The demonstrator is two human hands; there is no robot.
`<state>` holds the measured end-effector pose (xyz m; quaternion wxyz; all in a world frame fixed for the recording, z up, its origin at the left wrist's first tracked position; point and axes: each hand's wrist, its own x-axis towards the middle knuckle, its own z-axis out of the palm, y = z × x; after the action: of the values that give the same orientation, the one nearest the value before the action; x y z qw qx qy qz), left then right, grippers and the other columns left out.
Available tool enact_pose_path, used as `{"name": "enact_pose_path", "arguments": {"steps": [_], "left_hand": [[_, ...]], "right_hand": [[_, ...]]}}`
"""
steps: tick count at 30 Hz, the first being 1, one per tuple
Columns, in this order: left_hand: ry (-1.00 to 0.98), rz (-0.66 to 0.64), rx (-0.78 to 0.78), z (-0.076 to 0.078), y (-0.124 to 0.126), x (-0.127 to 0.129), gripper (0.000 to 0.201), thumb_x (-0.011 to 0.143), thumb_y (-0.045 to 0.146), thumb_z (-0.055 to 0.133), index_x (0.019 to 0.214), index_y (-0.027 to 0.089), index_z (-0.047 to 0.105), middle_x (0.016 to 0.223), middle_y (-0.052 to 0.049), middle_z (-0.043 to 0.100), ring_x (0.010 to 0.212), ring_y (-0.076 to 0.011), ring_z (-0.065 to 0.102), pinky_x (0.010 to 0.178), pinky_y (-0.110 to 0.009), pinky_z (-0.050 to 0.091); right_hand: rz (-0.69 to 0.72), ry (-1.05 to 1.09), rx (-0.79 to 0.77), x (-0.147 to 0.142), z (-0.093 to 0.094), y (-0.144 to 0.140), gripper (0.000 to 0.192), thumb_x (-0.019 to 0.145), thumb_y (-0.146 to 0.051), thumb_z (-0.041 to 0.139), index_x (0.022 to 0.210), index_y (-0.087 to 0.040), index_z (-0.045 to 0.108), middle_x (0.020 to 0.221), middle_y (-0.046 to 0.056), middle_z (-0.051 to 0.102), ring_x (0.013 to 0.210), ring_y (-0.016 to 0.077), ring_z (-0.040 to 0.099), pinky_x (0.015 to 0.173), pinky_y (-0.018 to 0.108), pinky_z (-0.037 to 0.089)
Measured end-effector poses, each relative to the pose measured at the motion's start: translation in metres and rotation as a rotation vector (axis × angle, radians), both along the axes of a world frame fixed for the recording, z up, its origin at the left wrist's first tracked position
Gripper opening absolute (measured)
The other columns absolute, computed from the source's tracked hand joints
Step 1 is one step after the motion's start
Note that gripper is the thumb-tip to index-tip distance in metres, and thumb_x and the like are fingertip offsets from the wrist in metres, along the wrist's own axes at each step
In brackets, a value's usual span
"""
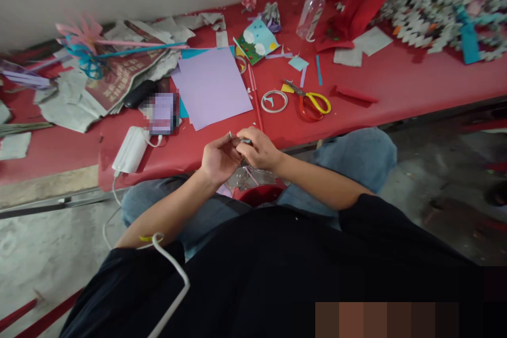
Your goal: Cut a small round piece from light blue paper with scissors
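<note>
The brown sheet (121, 80) bears pale printed characters, too blurred to read.

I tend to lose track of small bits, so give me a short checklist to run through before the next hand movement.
1. Small bluish piece between the right hand's fingers: ok; its full shape: cannot tell.
2. Left hand gripping something: cannot tell, its fingers are partly hidden.
3. Scissors on the red table, away from both hands: ok.
4. Purple sheet lying flat: ok.
5. Area around the scissors free of scraps: not ok, a light blue scrap lies nearby.
</note>
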<state>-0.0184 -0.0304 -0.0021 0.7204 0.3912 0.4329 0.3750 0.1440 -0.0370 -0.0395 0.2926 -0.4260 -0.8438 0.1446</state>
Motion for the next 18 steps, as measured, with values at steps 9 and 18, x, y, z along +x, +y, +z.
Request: {"name": "enact_pose_path", "arguments": {"steps": [9,18], "left_hand": [[-0.448,0.072,-0.445,0.016,-0.001,-0.001,0.027,0.106,0.024,0.052,0.086,0.018,0.070,0.116,-0.013,0.082,0.110,-0.0282,0.079,0.109,-0.048,0.060],[-0.472,-0.010,-0.384,0.006,0.012,-0.017,0.022,0.105,0.025,0.055,0.088,0.018,0.068,0.147,-0.015,0.074,0.114,-0.0250,0.080,0.101,-0.039,0.064]], "right_hand": [[-0.106,0.108,0.173,0.033,-0.024,0.035,0.036,0.115,-0.029,0.038,0.130,-0.023,0.070,0.112,0.013,0.079,0.105,0.0295,0.071,0.089,0.045,0.058],[-0.634,0.294,0.096,0.114,0.007,0.132,0.092,0.107,-0.086,0.006,0.101,-0.025,0.074,0.080,0.009,0.062,0.086,0.0298,0.068,0.089,0.051,0.054]]}}
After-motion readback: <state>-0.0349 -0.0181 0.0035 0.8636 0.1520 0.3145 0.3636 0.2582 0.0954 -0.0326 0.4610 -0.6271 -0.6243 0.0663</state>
